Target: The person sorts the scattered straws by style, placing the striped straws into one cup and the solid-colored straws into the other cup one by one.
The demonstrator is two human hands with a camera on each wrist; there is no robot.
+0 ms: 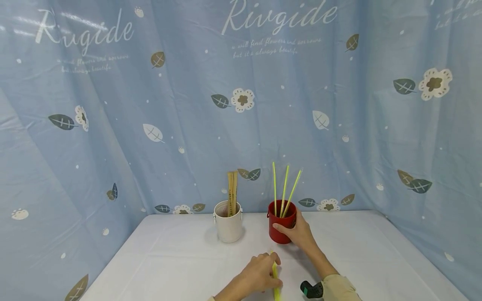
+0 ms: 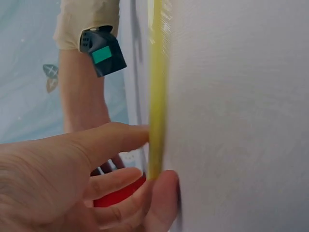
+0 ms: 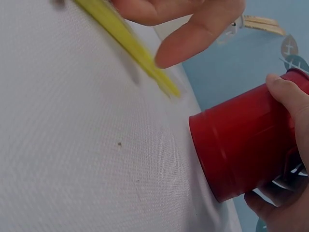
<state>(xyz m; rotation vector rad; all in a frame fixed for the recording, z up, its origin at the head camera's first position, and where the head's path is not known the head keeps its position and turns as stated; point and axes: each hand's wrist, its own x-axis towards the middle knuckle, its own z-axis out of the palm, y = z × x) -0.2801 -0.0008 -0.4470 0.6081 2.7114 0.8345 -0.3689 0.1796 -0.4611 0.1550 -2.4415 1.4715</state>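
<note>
My left hand (image 1: pixel 257 274) holds a thin yellow straw (image 2: pixel 157 92) in clear, shiny film, between thumb and fingers. The straw lies low over the white tabletop, its far end pointing toward the red bucket (image 1: pixel 278 233); whether it touches the cloth I cannot tell. On the bucket's right side, my right hand (image 1: pixel 301 234) grips the wall, the thumb (image 3: pixel 285 92) across the near face and the other fingers behind it. Inside the bucket several yellow straws (image 1: pixel 284 188) lean, fanned out above the rim. The bucket stands upright on the table.
Left of the red bucket stands a white bucket (image 1: pixel 229 230) holding tan wooden sticks (image 1: pixel 232 188) with dark print. A white cloth covers the table (image 1: pixel 173 255). Behind it hangs a blue curtain (image 1: pixel 188 138) with leaves and flowers. A black wrist camera (image 1: pixel 311 289) sits at the right sleeve.
</note>
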